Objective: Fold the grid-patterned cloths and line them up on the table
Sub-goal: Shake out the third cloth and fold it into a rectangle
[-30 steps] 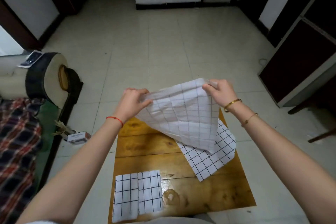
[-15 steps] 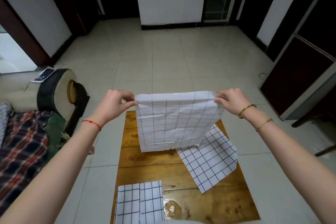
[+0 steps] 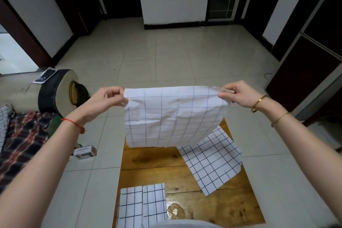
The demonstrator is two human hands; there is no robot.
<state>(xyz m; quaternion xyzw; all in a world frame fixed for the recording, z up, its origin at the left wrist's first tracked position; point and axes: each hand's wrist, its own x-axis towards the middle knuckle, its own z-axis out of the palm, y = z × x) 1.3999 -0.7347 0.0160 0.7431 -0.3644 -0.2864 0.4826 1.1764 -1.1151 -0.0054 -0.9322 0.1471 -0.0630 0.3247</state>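
From the head view, you've got the held cloth (image 3: 174, 116) hanging in the air over the far end of the table (image 3: 185, 168), left hand (image 3: 105, 99) pinching one top corner, right hand (image 3: 236, 94) pinching the other. It looks light, thin and floppy, creased rather than stiff, so the corners are the right grip. Both arms reach forward, wrists level, top edge taut. Two folded cloths (image 3: 142, 207) sit side by side near you; an unfolded cloth (image 3: 212, 161) waits on the right.

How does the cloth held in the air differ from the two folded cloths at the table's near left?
The held cloth hangs unfolded, pinched at its top corners by the left hand and right hand; the folded cloths lie flat, side by side, as narrower rectangles. The held cloth's lines look fainter. All share a white grid pattern.
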